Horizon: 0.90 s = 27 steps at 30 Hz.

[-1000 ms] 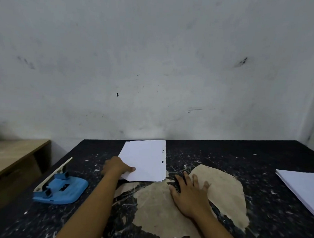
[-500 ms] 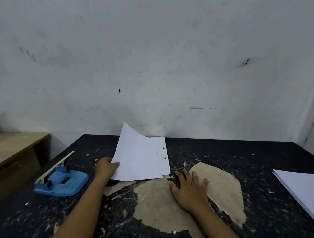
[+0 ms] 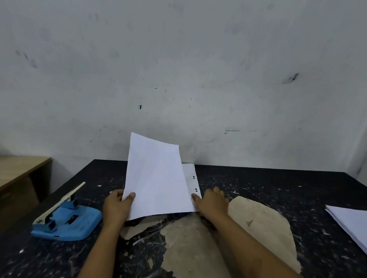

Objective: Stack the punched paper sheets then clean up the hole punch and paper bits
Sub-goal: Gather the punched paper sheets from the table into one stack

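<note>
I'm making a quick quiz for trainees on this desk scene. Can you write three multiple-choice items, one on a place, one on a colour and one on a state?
1. Where is the hole punch relative to the left hand?
A. To its left
B. To its right
C. Beneath it

2. What colour is the hole punch's base?
A. Red
B. Blue
C. Green

3. What is the state of the punched sheets?
A. Lying flat on the table
B. Crumpled into a ball
C. Raised, with the left hand gripping one side and the right hand at the other

Answers: 1 A, the punch sits left of that hand. 2 B, the base is plainly blue. 3 C, the sheets rise in front of the wall between both hands.
</note>
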{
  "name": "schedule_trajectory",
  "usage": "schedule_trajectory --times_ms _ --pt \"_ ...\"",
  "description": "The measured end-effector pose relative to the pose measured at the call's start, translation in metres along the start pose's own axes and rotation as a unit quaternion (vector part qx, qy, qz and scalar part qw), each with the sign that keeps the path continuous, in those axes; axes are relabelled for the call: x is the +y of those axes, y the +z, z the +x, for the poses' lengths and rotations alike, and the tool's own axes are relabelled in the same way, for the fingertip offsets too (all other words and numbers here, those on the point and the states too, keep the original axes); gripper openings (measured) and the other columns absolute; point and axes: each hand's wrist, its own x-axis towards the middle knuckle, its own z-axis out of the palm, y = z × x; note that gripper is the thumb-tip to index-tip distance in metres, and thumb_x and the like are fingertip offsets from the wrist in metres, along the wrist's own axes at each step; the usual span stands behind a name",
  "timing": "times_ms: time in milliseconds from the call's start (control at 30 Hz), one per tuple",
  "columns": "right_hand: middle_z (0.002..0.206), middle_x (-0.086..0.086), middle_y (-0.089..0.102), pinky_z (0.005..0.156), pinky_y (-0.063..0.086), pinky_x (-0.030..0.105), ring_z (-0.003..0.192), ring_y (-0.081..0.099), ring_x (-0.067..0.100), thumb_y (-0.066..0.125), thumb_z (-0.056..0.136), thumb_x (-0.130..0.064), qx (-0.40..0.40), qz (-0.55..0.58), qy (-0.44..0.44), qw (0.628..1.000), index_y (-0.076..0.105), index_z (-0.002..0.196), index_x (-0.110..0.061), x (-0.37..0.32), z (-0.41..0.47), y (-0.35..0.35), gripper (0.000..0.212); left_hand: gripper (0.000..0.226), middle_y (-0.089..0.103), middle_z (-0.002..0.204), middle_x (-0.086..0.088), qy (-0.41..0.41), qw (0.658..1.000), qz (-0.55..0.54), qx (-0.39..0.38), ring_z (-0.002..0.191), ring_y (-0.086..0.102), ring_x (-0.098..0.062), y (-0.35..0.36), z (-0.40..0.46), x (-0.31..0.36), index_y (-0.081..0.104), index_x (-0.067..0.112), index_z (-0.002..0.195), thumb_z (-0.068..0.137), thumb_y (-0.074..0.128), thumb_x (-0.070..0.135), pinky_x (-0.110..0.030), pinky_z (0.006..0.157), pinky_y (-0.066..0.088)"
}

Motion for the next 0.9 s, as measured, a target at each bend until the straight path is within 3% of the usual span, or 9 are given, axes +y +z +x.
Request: schedule_trajectory --times_ms 133,267,333,500,700,833,900 --pt "0.145 0.016 0.042 0.104 0.04 0.041 0.131 0.043 0.032 0.063 0.084 -0.059 -0.011 0.019 0.021 1.0 0.051 0.135 -0.009 -0.02 0.013 0.0 0.073 0.02 0.069 0.096 -0.01 0.004 1.0 -0.007 0.003 0.087 0.064 -0.026 -0.006 0.008 -0.003 0.064 0.003 0.105 0.091 0.068 0.016 -0.035 0.076 0.05" --pt "0.127 0.01 0.06 0.079 0.05 0.031 0.113 0.06 0.027 0.076 0.08 -0.043 -0.058 0.063 0.062 0.994 0.06 0.117 -0.011 -0.025 0.023 -0.01 0.052 0.022 0.069 0.098 -0.01 0.003 1.0 -0.008 0.009 0.088 0.064 -0.027 -0.009 0.012 -0.002 0.063 0.004 0.107 0.091 0.068 0.018 -0.036 0.078 0.051" --pt "0.125 0.01 0.061 0.074 0.047 0.029 0.111 0.062 0.027 0.077 0.081 -0.035 -0.085 0.074 0.08 0.99 0.059 0.118 -0.008 -0.024 0.027 -0.017 0.049 0.022 0.068 0.098 -0.009 0.003 1.0 -0.011 0.008 0.088 0.063 -0.026 -0.01 0.011 -0.001 0.063 0.004 0.107 0.091 0.068 0.017 -0.033 0.077 0.049" --pt "0.132 0.014 0.057 0.089 0.051 0.032 0.119 0.058 0.03 0.079 0.079 -0.031 -0.108 0.088 0.111 0.984 0.054 0.127 -0.003 -0.011 0.029 -0.027 0.061 0.026 0.066 0.099 -0.01 -0.004 1.0 -0.026 -0.003 0.089 0.062 -0.025 -0.008 0.008 0.002 0.062 0.001 0.111 0.091 0.068 0.015 -0.032 0.078 0.048" --pt "0.113 0.009 0.064 0.064 0.045 0.025 0.104 0.064 0.025 0.064 0.086 -0.025 -0.075 0.074 0.088 0.991 0.062 0.106 -0.011 -0.014 0.024 -0.021 0.024 0.025 0.068 0.1 -0.011 -0.01 0.999 -0.032 -0.002 0.086 0.062 -0.025 -0.01 0.005 0.002 0.062 0.002 0.11 0.091 0.068 0.016 -0.033 0.076 0.048" --pt "0.124 0.012 0.059 0.082 0.052 0.032 0.11 0.059 0.027 0.068 0.079 -0.055 -0.057 0.002 0.057 0.997 0.059 0.125 -0.009 -0.035 0.018 -0.004 0.065 0.02 0.066 0.097 -0.009 0.016 1.0 -0.014 0.022 0.083 0.061 -0.023 -0.019 0.007 0.004 0.062 0.004 0.108 0.093 0.065 0.017 -0.034 0.073 0.047" --pt "0.133 0.015 0.052 0.084 0.05 0.032 0.116 0.054 0.029 0.068 0.081 -0.051 -0.054 -0.002 0.07 0.996 0.051 0.135 -0.007 -0.039 0.019 0.002 0.072 0.022 0.064 0.095 -0.007 0.026 0.999 -0.002 0.029 0.084 0.059 -0.023 -0.022 0.008 0.005 0.062 0.003 0.109 0.093 0.065 0.018 -0.033 0.072 0.045"
